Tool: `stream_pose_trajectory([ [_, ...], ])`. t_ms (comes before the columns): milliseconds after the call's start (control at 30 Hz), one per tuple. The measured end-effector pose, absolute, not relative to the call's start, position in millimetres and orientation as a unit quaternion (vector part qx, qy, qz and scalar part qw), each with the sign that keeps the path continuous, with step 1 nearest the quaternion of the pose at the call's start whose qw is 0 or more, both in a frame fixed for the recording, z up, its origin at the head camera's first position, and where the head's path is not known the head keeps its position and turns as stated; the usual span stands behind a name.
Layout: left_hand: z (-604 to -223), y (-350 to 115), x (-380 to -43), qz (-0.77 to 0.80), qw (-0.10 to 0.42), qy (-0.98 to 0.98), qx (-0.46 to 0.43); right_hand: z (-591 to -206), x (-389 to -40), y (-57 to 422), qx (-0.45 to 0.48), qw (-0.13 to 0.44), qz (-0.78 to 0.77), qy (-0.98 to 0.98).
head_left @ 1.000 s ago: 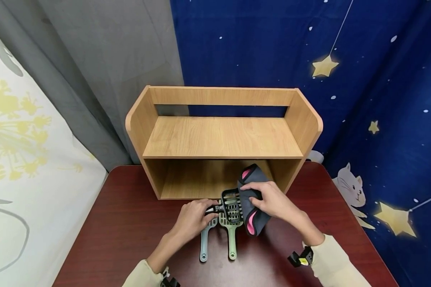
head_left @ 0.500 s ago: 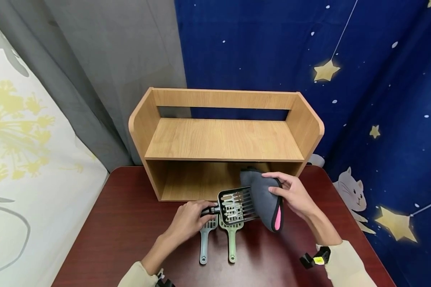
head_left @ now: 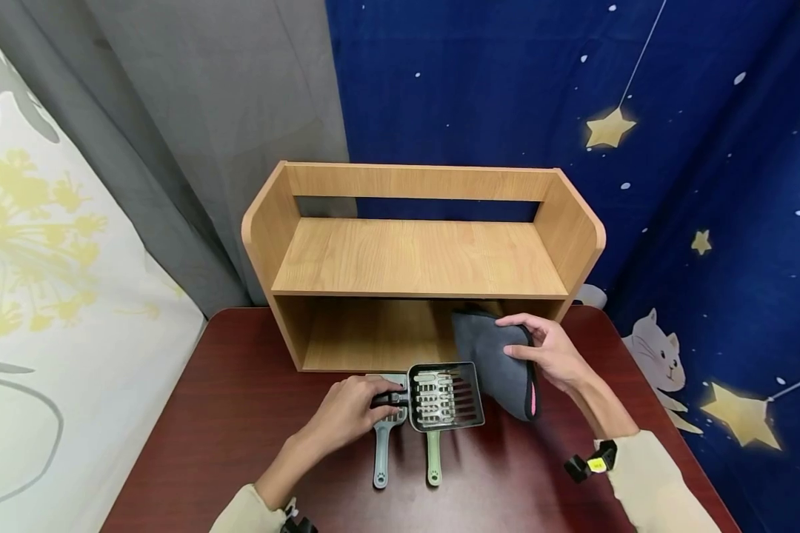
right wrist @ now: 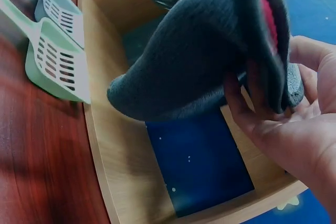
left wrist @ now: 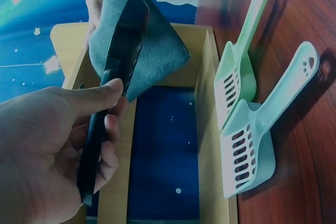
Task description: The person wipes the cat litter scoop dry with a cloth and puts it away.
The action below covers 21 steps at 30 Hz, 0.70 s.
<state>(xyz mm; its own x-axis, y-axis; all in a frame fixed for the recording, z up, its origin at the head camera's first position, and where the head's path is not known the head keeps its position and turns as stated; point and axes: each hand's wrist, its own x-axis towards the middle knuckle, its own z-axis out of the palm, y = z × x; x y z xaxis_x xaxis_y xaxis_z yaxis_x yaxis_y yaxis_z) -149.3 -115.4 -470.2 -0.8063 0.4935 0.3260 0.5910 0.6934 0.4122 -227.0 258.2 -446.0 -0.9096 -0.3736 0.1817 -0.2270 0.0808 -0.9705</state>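
Note:
My left hand [head_left: 352, 406] grips the handle of a black litter scoop [head_left: 468, 396], its slotted pan pointing right. In the left wrist view the scoop [left wrist: 126, 40] shows edge-on, with my thumb along the handle. My right hand [head_left: 552, 354] pinches a soft dark grey cloth piece [head_left: 490, 355] by its dark-bound edge; pink lining shows inside the opening in the right wrist view. The cloth's left side lies close beside the scoop's pan. Beneath the black scoop, a green litter scoop [head_left: 433, 459] and a light blue one [head_left: 381, 455] lie on the table, their pans partly hidden.
A two-tier wooden shelf [head_left: 420, 255] stands at the back of the dark red table [head_left: 253, 422], right behind both hands. Grey [head_left: 227, 89] and blue star-patterned curtains [head_left: 467, 89] hang behind it.
The cloth has moved right, away from the black scoop, uncovering its pan. The black scoop has swung to point right and turned its slotted face up to the head view.

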Motion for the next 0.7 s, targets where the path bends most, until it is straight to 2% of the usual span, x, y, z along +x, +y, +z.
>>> stream_pose_trajectory([
  [133,-469.4,-114.7,-150.1,-0.256,0.085,-0.904,-0.332,-447.2,-234.9,256.0,-0.235,0.072,-0.617,0.748],
  [467,-459.9,-104.8,-149.6,-0.252,0.050,-0.891,-0.374,-445.5,-247.5,225.8,-0.373,0.161,-0.571,0.714],
  [700,-457.2,-92.6,-149.5,-0.244,0.047,-0.888,-0.386,-437.9,-249.1,205.4,-0.406,0.156,-0.521,0.734],
])
